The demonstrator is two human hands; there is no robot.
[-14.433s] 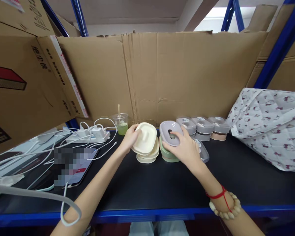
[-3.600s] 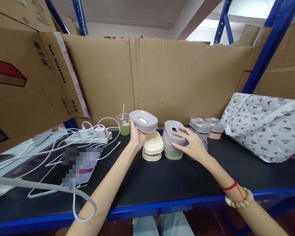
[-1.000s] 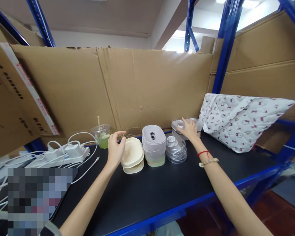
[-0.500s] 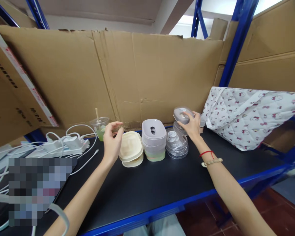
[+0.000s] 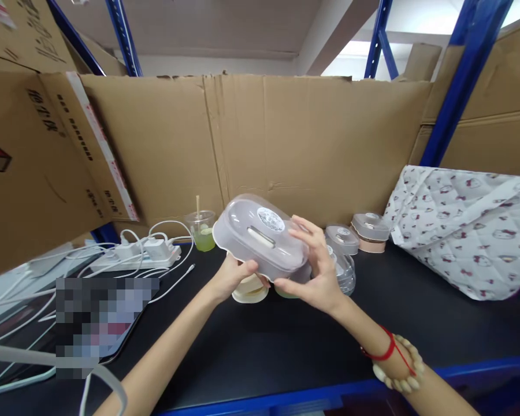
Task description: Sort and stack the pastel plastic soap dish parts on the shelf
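Both hands hold a lilac plastic container with a clear lid, tilted in the air above the table. On the lid are a round pale sticker and a slot-like bar. My left hand supports it from below on the left, thumb along the lower edge. My right hand grips its right end, fingers over the lid and thumb under the rim. Behind and below it, a cream container shows partly; the stack beside that is mostly hidden. Several clear lids lie stacked just past my right hand.
A lilac lidded container and a peach lidded one stand at the back right, near a patterned quilted bag. To the left are a cup of green drink, a power strip with white cables, and a blurred-out screen device.
My right hand has brought the lidded lilac container from the back right to the middle, up close. My left hand has moved right and now holds it too. The view has shifted left.
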